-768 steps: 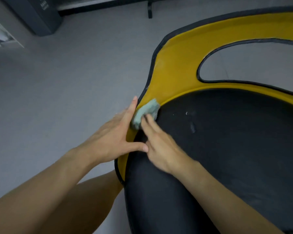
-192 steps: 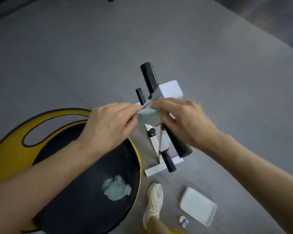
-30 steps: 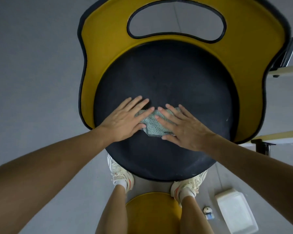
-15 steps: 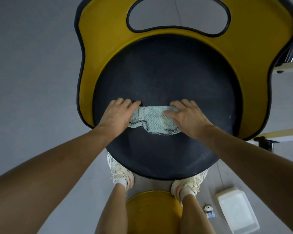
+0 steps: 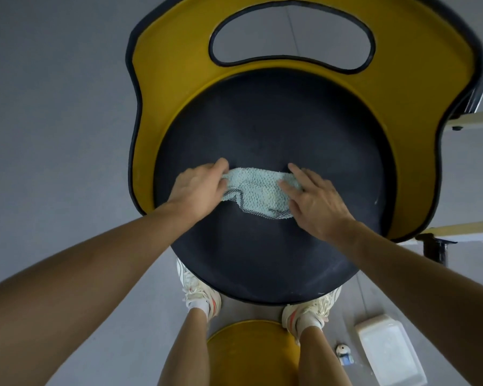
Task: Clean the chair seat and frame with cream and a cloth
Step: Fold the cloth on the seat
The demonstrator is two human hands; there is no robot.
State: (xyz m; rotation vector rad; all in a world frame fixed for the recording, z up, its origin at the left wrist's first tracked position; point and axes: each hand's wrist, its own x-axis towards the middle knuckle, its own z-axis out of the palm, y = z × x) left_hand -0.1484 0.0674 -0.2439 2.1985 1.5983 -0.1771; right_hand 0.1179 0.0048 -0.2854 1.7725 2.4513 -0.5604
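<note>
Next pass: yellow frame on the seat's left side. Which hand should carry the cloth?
Left, probably. The left hand grips the cloth at its left end, nearest that side of the frame; the right hand presses flat on the far end.

no readable text, labels or numbers anywhere in view
</note>
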